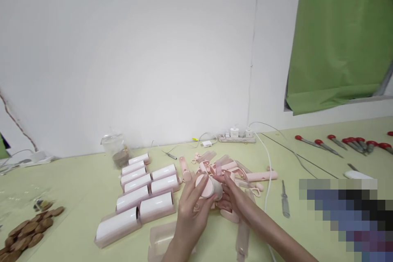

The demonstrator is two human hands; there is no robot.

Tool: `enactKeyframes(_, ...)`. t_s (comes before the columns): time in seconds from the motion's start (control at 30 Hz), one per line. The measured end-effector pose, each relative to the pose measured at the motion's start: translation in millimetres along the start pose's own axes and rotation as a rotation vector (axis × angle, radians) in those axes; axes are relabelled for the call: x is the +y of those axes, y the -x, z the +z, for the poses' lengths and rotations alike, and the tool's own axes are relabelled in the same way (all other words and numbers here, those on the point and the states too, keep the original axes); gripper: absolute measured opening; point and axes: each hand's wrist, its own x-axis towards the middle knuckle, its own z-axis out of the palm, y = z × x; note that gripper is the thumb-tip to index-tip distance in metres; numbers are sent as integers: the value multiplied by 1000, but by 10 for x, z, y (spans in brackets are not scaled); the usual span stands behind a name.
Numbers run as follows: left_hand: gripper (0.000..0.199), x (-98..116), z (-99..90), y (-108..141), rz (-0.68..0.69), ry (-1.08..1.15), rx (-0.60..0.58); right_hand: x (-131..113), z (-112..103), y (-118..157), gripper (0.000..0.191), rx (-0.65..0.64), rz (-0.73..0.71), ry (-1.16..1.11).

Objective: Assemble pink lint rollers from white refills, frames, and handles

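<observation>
A short white cylinder with a pale pink round end [205, 187] is held between my two hands, tilted toward me. My left hand [190, 208] wraps its left side, with the thumb along the lower edge. On the other side, the fingers of my right hand [235, 196] close against the cylinder's right end, partly hidden. Under and behind the hands lies a heap of pale pink plastic parts [260, 176], some tubular and some with small loops. To the left stand rows of white cylinders [158, 206] lying in clear pinkish holders.
A clear plastic tray [162, 235] lies near my left forearm. Right of my hands are a white cable [269, 159] and a screwdriver [285, 202]. Red-ended tools [308, 141] lie farther right. Brown oval pieces [29, 229] sit left; a power strip [237, 139] stands by the wall.
</observation>
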Motion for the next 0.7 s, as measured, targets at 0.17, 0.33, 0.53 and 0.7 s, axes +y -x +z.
enactKeyframes(0.17, 55, -91, -41, 86, 138, -95, -30, 57, -65, 3, 53, -20, -47, 135)
enactKeyframes(0.33, 52, -68, -7, 173, 136, -73, -81, -68, 40, 205, 65, -142, -108, 270)
enactKeyframes(0.53, 65, 23, 64, 261, -169, 170, -13, -175, 123, 265, 96, -188, -268, 375)
enactKeyframes(0.7, 96, 114, -134, -15, -740, 888, -124, -322, 218, 260, 96, -104, -503, 874)
